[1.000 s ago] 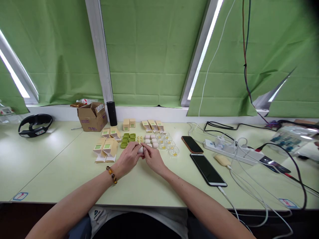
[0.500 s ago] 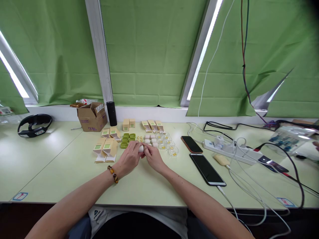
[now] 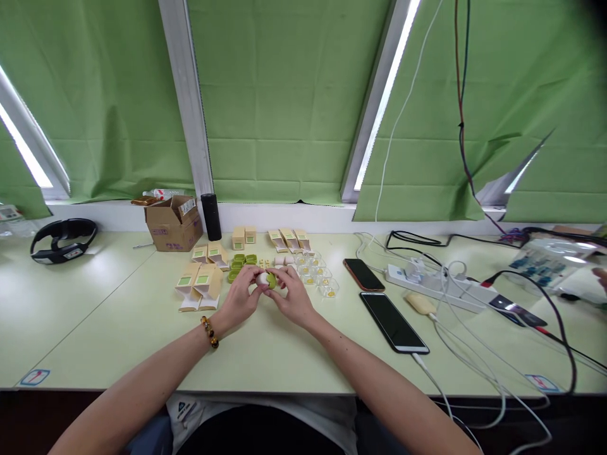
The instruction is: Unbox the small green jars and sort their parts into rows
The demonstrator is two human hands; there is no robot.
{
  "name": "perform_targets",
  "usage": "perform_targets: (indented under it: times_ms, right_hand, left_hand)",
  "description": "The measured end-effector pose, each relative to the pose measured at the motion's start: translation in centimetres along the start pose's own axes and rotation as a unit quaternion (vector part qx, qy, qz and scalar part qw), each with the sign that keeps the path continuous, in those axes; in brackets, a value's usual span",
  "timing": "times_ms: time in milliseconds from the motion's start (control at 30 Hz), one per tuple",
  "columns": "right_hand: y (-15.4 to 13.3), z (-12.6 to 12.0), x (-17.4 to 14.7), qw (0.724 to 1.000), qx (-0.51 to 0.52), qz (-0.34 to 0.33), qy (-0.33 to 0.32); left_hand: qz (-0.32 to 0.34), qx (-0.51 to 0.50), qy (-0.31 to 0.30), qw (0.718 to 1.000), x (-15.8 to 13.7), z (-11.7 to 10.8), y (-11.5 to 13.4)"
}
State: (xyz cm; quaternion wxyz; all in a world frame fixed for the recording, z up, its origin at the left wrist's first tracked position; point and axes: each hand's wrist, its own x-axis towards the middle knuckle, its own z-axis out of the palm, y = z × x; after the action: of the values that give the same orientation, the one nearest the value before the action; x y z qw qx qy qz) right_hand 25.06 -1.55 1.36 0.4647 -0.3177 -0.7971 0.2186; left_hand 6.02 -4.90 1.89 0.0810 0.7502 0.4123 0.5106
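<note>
My left hand point(image 3: 244, 296) and my right hand point(image 3: 290, 297) meet over the table, their fingers pinching a small rounded white-and-green piece point(image 3: 270, 279) between them. Its white side faces the left hand and its green side the right. Just beyond lie several small green square containers point(image 3: 236, 266) on the left. Tiny yellowish pieces point(image 3: 264, 262) and short whitish cylinders point(image 3: 283, 260) come after them, the cylinders partly hidden by my right hand. Clear small cups point(image 3: 327, 287) with yellow spots stand to the right.
Small tan cartons point(image 3: 207, 284) stand left and behind. Further back are a cardboard box point(image 3: 173, 227) and a black cylinder point(image 3: 211, 217). Two phones point(image 3: 393, 322), a power strip point(image 3: 434, 287) and loose cables occupy the right. A headset point(image 3: 64, 240) lies far left. Another person's hand point(image 3: 601, 277) shows at the right edge.
The held piece has turned, so its green side now shows beside the white. My fingers have shifted around it, with the right thumb now lower. The view has moved slightly.
</note>
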Motion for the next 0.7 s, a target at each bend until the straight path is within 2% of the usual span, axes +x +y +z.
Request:
perform_targets:
  times_ms: [200,333,433,533,600,700]
  right_hand:
    - [-0.4,0.8,0.3,0.995,0.103,-0.006,0.004]
    - [0.0,0.5,0.7,0.990,0.133,0.033,0.039]
    - [1.0,-0.5,1.0,0.986,0.127,0.072,0.080]
    - [1.6,-1.2,1.0,0.986,0.107,0.088,0.092]
    - [1.6,-0.9,0.8,0.988,0.097,0.092,0.073]
    - [0.8,0.3,0.1,0.994,0.075,0.078,0.012]
  left_hand:
    - [-0.041,-0.064,0.008,0.997,-0.1,0.5,0.0]
    - [-0.096,-0.135,0.076,0.983,0.5,0.1,-0.7]
    - [-0.174,-0.276,0.139,0.935,1.4,-0.8,-1.5]
    - [-0.241,-0.445,0.138,0.851,2.2,-1.6,-2.0]
    - [-0.279,-0.511,0.135,0.802,2.4,-1.7,-2.1]
    - [-0.310,-0.539,0.147,0.769,2.4,-1.6,-2.1]
